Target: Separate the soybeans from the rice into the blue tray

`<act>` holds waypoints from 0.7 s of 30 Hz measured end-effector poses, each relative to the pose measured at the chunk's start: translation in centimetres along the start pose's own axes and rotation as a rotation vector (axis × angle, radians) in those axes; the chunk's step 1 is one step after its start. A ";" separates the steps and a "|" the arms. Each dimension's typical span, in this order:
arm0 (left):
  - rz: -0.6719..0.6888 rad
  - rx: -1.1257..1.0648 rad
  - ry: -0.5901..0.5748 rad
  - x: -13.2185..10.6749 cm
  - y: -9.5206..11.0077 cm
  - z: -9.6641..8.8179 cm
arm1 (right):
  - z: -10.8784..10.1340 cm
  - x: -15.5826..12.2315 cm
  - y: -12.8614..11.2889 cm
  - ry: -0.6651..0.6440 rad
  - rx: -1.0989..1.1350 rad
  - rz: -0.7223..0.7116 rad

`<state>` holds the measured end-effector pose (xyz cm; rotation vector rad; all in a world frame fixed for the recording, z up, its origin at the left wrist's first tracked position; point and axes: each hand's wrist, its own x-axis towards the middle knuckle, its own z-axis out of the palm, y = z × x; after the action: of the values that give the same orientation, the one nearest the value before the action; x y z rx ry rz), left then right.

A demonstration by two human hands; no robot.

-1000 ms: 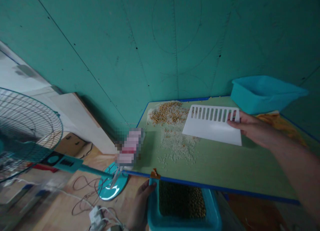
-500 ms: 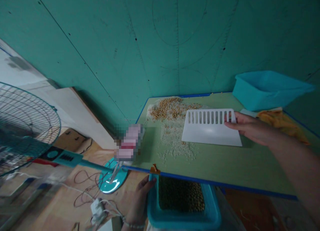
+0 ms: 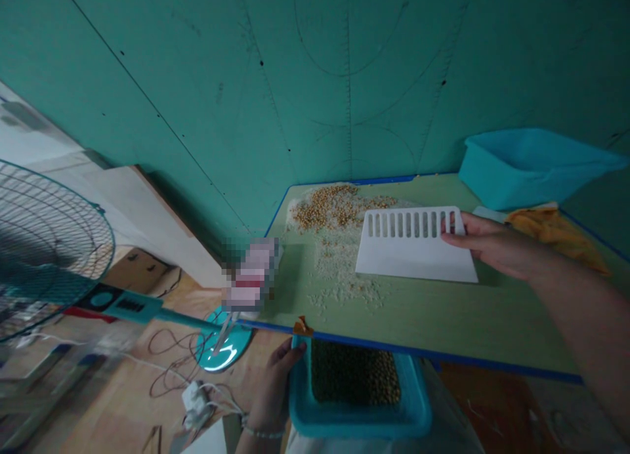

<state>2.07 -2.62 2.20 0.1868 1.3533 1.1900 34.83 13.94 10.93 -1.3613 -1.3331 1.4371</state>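
Note:
My right hand (image 3: 492, 241) grips the right end of a white plastic scraper (image 3: 413, 254) with a row of slots along its top, thumb in front. The scraper is held over a green tabletop (image 3: 443, 323). To its left lie soybeans (image 3: 325, 205) heaped at the back and pale rice-like grains (image 3: 339, 264) scattered toward the front. Below the table's front edge, my left hand (image 3: 283, 369) is closed on the left rim of a blue plastic basin (image 3: 364, 428). Inside it are small dark green beans (image 3: 339, 375) and soybeans (image 3: 386, 378).
An empty-looking turquoise bin (image 3: 512, 172) stands at the back right beside an orange cloth (image 3: 551, 231). A blurred pink object (image 3: 253, 273) sits at the table's left edge. To the left are a standing fan (image 3: 49, 250), cables and a white power strip (image 3: 195, 401).
The view has tilted down slightly, so most things sit a little higher or shifted. Both hands keep their grips on the scraper and basin.

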 end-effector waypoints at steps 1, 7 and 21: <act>-0.003 0.000 -0.007 0.0 0.1 0.0 | 0.1 0.0 0.0 -0.004 0.001 -0.001; -0.024 -0.004 -0.053 0.2 0.1 -0.3 | 0.9 0.0 0.4 -0.065 -0.011 0.002; -0.013 0.009 -0.025 1.2 -0.8 -1.2 | 1.1 0.1 0.8 -0.131 -0.031 -0.014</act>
<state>1.25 -2.67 0.54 0.1981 1.3364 1.1676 33.85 13.68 9.98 -1.2934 -1.4511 1.5244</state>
